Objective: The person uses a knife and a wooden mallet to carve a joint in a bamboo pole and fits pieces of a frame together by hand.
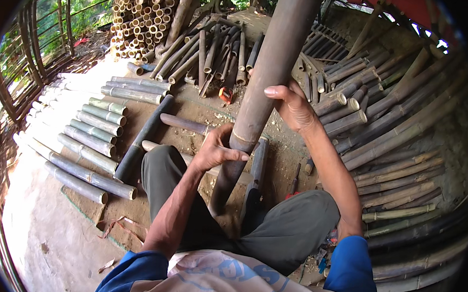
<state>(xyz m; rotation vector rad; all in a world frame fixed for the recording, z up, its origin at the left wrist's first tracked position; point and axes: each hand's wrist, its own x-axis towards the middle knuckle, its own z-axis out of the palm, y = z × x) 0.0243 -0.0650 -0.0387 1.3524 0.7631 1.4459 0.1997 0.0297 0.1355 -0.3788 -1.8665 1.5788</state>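
Observation:
A thick brown bamboo pole (275, 56) slants up and away from between my knees, its lower end near the ground. My left hand (216, 150) is wrapped round it low down, by a pale node ring, thumb across the front. Higher up, my right hand (295, 108) grips the pole's right side, with the thumb on its front and the other fingers partly hidden behind. Beneath my left hand, a shorter bamboo piece (184, 123) lies across the ground. Just right of the pole's lower part is a grey-brown length (260, 161), partly covered by my leg.
Short bamboo lengths (90, 138) lie in rows at the left, beside a dark tube (145, 137). An orange tape measure (225, 95) sits ahead, before a heap of bamboo (213, 49). Cut tubes (145, 15) are stacked behind. Long poles (420, 118) crowd the right.

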